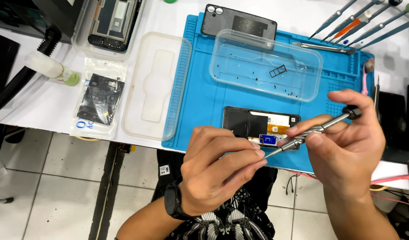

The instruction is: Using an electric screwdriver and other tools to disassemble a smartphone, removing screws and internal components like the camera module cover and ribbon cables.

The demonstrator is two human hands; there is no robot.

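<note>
Right hand clamped on the screwdriver; long axis slants, cap up-right, tip down-left. Left hand has fingertips pinched together at that tip. Both sit over the near edge of the opened phone, which lies lengthwise left-right on the blue mat on the desk.

Left of my blue mat lies a clear bag holding a black battery (white label).
</note>
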